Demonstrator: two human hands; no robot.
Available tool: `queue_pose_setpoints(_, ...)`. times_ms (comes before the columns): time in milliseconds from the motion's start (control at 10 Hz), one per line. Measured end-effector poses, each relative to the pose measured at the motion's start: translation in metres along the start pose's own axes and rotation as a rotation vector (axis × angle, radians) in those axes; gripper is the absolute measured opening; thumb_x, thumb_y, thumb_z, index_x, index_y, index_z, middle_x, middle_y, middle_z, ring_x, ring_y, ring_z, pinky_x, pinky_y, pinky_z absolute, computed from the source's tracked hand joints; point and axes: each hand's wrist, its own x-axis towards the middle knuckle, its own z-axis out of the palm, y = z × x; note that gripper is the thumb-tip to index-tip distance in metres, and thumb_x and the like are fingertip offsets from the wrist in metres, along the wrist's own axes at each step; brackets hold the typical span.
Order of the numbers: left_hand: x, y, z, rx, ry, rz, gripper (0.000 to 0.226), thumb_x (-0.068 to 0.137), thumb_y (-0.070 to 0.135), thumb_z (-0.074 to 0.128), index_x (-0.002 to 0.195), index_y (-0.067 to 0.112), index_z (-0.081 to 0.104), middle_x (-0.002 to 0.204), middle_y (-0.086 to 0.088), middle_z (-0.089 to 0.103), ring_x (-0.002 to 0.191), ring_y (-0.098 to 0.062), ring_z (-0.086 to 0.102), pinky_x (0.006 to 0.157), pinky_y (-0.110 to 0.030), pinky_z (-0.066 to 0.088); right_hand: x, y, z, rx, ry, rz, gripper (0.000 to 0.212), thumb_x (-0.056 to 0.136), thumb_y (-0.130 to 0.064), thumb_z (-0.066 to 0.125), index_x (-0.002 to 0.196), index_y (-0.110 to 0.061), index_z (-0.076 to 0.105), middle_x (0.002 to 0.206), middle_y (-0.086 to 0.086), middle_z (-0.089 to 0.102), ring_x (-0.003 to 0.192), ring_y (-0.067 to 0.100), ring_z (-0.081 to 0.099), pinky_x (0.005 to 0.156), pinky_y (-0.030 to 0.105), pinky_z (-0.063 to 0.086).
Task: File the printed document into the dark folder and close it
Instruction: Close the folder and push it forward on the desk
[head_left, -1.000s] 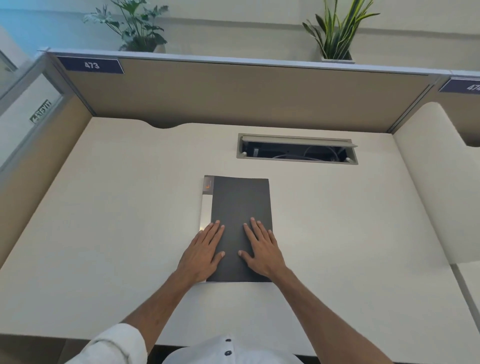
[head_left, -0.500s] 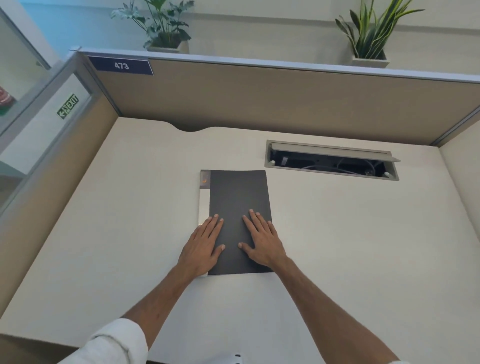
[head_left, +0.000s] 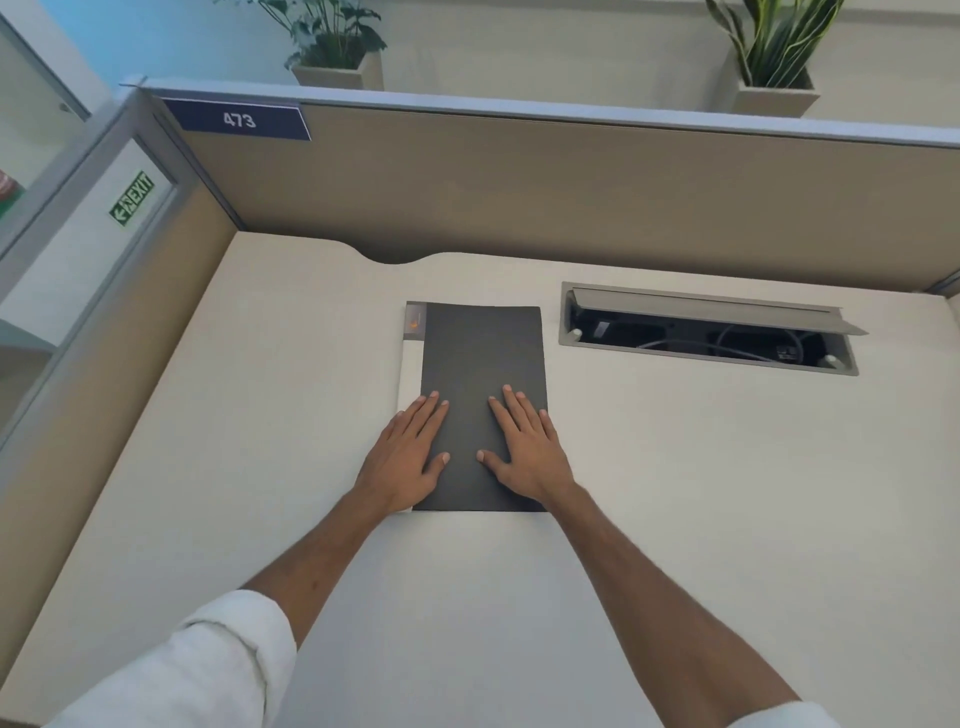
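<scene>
The dark folder (head_left: 480, 358) lies shut and flat on the cream desk (head_left: 260, 441), its long side running away from me. A white strip of the printed document (head_left: 410, 366) sticks out along the folder's left edge, with a small grey and orange mark at its top corner. My left hand (head_left: 408, 454) rests palm down on the folder's lower left, partly over the white strip. My right hand (head_left: 524, 447) lies flat on the folder's lower right. Both hands have their fingers spread and grip nothing.
An open cable tray (head_left: 706, 332) with wires is sunk in the desk to the right of the folder. Tan partition walls (head_left: 519, 192) close the back and left; a label reads 473 (head_left: 239, 120). Two potted plants (head_left: 337, 57) stand behind the partition.
The hands and folder stay as they were. Only my head has turned left, so the folder and cable tray sit further right in view.
</scene>
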Motion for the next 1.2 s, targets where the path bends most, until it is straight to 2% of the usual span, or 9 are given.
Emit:
queue_pose_setpoints(300, 0.052, -0.012, -0.018, -0.061, 0.032, 0.001, 0.08, 0.105, 0.039, 0.055, 0.174, 0.024, 0.016, 0.182, 0.007, 0.009, 0.169, -0.015, 0.007, 0.137, -0.04, 0.01, 0.045, 0.001, -0.011, 0.029, 0.022, 0.054, 0.088, 0.101, -0.065, 0.048, 0.171, -0.033, 0.006, 0.181, -0.007, -0.006, 0.167, 0.018, -0.006, 0.135, 0.047, 0.004)
queue_pose_setpoints(800, 0.113, -0.028, -0.029, -0.054, 0.036, 0.048, 0.081, 0.105, 0.038, 0.055, 0.174, 0.024, 0.014, 0.182, 0.007, 0.007, 0.169, -0.014, 0.005, 0.138, -0.042, 0.009, 0.095, 0.01, -0.03, 0.031, 0.012, 0.1, 0.089, 0.102, -0.067, 0.047, 0.172, -0.031, 0.004, 0.181, -0.005, -0.009, 0.167, 0.02, -0.008, 0.134, 0.048, 0.0)
queue_pose_setpoints(1200, 0.135, -0.033, -0.033, -0.031, 0.04, 0.05, 0.081, 0.106, 0.04, 0.053, 0.174, 0.025, 0.012, 0.183, 0.006, 0.005, 0.169, -0.015, 0.003, 0.135, -0.036, 0.001, 0.116, 0.018, -0.037, 0.023, 0.01, 0.102, 0.089, 0.102, -0.067, 0.047, 0.172, -0.032, 0.004, 0.181, -0.005, -0.009, 0.167, 0.02, -0.008, 0.134, 0.048, 0.001)
